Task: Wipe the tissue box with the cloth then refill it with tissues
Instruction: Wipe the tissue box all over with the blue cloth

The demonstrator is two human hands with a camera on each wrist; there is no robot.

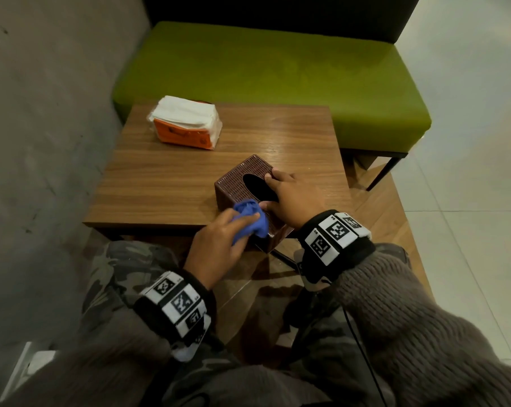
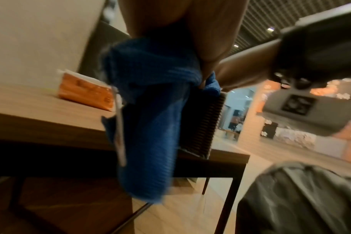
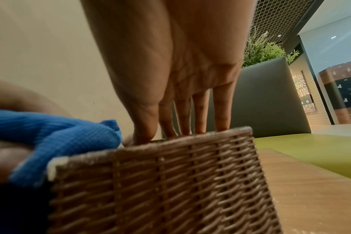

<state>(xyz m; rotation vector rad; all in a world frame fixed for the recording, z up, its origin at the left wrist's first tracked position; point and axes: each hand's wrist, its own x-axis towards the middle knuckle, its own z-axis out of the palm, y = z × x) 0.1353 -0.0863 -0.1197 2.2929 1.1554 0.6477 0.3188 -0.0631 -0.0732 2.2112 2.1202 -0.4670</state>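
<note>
One tissue pack (image 1: 186,122) sits far left on the table (image 1: 166,183); one woven tissue box (image 1: 236,183) at its near edge. Your left hand (image 1: 216,245) clutches one blue cloth (image 1: 249,217) against the box's near side. Your right hand (image 1: 289,198) rests on the box top, fingers (image 3: 200,114) extended.

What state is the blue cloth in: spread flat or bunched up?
Bunched up: the blue cloth is crumpled in the left hand against the tissue box.

Left hand (image 1: 219,245) presses blue cloth (image 1: 249,217) on tissue box (image 1: 233,183); right hand (image 1: 289,198) steadies top.
</note>
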